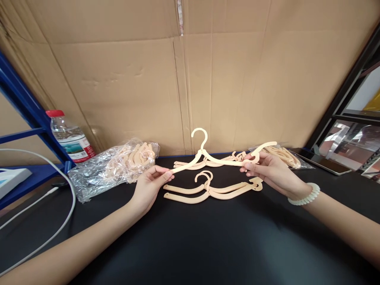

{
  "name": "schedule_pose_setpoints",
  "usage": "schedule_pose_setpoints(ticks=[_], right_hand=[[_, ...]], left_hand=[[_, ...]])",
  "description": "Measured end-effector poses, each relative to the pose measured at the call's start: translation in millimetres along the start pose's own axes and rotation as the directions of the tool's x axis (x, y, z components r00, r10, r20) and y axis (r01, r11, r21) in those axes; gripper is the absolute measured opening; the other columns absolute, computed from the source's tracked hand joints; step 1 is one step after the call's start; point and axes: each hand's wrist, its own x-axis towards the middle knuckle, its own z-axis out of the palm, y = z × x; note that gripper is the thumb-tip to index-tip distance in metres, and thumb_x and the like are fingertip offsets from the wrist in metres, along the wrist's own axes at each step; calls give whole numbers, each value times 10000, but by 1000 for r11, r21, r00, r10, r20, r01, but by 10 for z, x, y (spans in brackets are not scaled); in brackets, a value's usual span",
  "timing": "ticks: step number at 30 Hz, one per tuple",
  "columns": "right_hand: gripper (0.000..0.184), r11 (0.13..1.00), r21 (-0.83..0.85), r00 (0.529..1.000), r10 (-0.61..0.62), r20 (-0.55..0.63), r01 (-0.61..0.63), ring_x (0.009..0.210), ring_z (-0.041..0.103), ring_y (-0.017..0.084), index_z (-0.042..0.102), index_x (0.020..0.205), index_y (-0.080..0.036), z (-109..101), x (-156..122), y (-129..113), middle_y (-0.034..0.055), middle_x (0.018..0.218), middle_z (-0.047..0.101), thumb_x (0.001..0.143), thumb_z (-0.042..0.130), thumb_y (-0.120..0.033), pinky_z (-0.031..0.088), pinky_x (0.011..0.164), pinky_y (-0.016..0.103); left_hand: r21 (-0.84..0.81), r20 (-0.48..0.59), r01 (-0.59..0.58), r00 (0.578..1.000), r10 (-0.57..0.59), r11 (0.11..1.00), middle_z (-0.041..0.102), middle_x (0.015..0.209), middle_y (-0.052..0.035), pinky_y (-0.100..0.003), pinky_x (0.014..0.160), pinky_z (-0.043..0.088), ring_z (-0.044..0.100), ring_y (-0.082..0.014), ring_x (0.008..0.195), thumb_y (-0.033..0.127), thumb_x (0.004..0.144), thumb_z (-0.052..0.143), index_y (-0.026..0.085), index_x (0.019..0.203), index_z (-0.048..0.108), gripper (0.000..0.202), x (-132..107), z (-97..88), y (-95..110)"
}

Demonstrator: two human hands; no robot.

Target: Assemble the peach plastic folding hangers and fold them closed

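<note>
A cream plastic hanger is held up above the black table, its hook pointing up. My left hand pinches the tip of its left arm. My right hand, with a white bead bracelet on the wrist, grips its right end, where a short extra piece angles upward. Under it, two more cream hangers lie stacked flat on the table. Other hangers lie further back, partly hidden by the held one.
A clear plastic bag of hangers lies at the left, another bag at the right. A water bottle stands by a blue shelf frame. A white cable curves at left. A tablet lies at right. Cardboard wall behind.
</note>
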Motion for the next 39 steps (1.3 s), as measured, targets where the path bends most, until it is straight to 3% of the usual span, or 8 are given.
schedule_pose_setpoints(ticks=[4,7,10,14,19,24,33,39], right_hand=[[210,999,46,1000,15,-15,-14,811,587,136,691,838,-213,-75,31,-33,14,960,628,753,809,-365,516,652,224],[194,990,142,998,1,-64,8,680,507,102,696,727,-185,-220,64,-109,6,794,576,783,785,-348,439,525,194],[239,996,78,998,51,-22,-49,600,465,77,667,662,-164,-429,83,-189,-4,674,527,825,748,-320,422,537,205],[267,989,-112,993,105,46,-100,508,514,87,692,708,-176,-732,105,-204,0,587,588,672,846,-391,414,482,224],[239,845,-534,897,255,362,-24,584,599,146,734,738,-162,-903,118,-217,66,656,678,768,748,-399,436,504,241],[167,669,-729,879,249,406,146,685,599,127,750,769,-185,-833,132,-245,37,744,704,817,690,-333,444,617,225],[167,577,-797,888,253,384,180,603,550,86,729,738,-191,-735,114,-216,-3,715,688,830,644,-301,390,547,197],[182,463,-856,916,192,351,231,666,622,144,718,803,-210,-695,96,-182,30,750,702,866,601,-336,455,562,233]], left_hand=[[69,22,-27,999,26,997,701,705,-17,-239,707,529,668,-144,707,351,630,865,168,709,683,269,-11,-8,9],[123,56,-35,998,28,992,694,660,-15,-240,651,523,658,-147,655,352,639,854,178,671,656,265,18,-55,95],[225,189,-5,981,-39,974,703,640,-43,-259,619,527,659,-167,616,285,587,881,168,622,641,269,66,-128,277],[519,565,-151,800,-204,842,702,669,-17,-261,607,524,660,-164,638,309,711,789,181,654,604,232,49,-173,560],[664,685,-417,671,-283,621,691,701,11,-223,595,482,644,-140,651,316,800,714,173,702,601,207,-103,-88,705],[643,763,-654,595,-255,399,630,720,32,-207,594,408,585,-116,651,243,877,625,194,786,634,104,-143,-59,622],[554,826,-828,532,-188,92,640,829,4,-251,657,394,617,-149,749,235,929,534,200,844,637,138,-118,-98,572],[563,820,-827,557,-134,6,639,788,7,-279,639,398,619,-160,712,205,898,530,201,809,629,134,-136,-106,599]])
